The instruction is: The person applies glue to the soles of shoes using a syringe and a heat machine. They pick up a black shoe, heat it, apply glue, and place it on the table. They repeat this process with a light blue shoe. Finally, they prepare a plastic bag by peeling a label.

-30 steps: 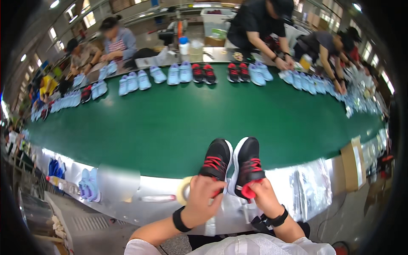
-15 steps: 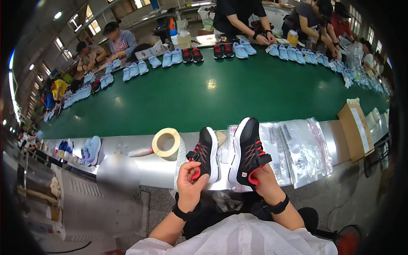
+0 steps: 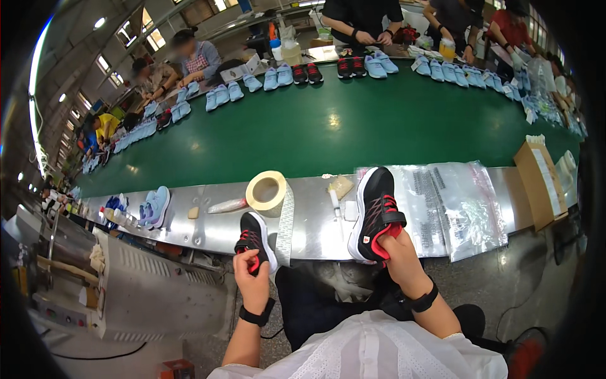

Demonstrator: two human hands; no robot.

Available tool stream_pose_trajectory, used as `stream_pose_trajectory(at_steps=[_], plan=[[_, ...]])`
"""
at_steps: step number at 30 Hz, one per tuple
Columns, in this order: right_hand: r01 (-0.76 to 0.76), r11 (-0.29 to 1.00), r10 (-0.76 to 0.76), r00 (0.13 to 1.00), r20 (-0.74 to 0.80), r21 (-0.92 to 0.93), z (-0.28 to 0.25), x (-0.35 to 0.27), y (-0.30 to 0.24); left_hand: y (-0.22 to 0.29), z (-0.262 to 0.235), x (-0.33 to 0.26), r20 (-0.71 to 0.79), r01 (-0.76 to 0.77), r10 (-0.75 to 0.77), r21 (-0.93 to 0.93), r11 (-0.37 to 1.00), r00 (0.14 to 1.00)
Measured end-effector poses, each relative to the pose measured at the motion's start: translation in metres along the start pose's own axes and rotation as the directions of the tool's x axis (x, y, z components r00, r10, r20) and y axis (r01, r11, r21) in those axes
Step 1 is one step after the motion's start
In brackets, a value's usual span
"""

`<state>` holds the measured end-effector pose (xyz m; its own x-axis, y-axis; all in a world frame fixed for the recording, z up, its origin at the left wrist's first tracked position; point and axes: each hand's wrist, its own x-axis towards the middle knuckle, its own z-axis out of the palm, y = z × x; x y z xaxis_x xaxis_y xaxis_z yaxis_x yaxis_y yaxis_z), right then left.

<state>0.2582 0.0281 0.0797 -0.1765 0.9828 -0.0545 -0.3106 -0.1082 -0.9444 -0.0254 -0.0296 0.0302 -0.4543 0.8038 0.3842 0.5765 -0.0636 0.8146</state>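
While the left hand (image 3: 251,279) grips one black shoe (image 3: 255,238), the right hand (image 3: 399,249) holds another shoe (image 3: 376,211); both grips closed.

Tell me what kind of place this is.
Most likely a shoe factory's assembly or packing line. A long green conveyor belt carries rows of pale blue shoes, people work along its far side, and each hand, left hand and right hand, holds a black-and-red sneaker.

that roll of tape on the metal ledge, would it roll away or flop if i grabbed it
The tape roll lies flat on the metal ledge, so it probably will not roll unless tipped on edge. Its ring shape looks stiff. The loose strip hanging over the ledge looks floppy and would likely trail.
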Motion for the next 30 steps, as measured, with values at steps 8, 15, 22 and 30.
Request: stream_pose_trajectory(at_steps=[8, 15, 22, 30], plan=[[-0.168, 0.962, 0.14, 0.98, 0.14, 0.216, 0.015, 0.005, -0.004, -0.065, -0.01, 0.038, 0.204, -0.232, 0.173, 0.315, 0.92, 0.964], [-0.116, 0.977, 0.09, 0.985, 0.144, 0.179, 0.029, 0.01, 0.015, 0.011, -0.004, 0.023, 0.187, -0.401, 0.355, 0.395, 0.827, 0.916], [-0.239, 0.965, 0.209, 0.948, 0.239, 0.106, 0.066, 0.002, 0.021, 0.07, 0.014, -0.021, 0.735, 0.676, -0.065, -0.58, 0.454, 0.675], [0.305, 0.88, -0.272, 0.952, 0.14, -0.364, 0.077, 0.001, 0.045, 0.047, 0.011, -0.035, 0.665, 0.645, -0.197, -0.536, 0.544, 0.72]])
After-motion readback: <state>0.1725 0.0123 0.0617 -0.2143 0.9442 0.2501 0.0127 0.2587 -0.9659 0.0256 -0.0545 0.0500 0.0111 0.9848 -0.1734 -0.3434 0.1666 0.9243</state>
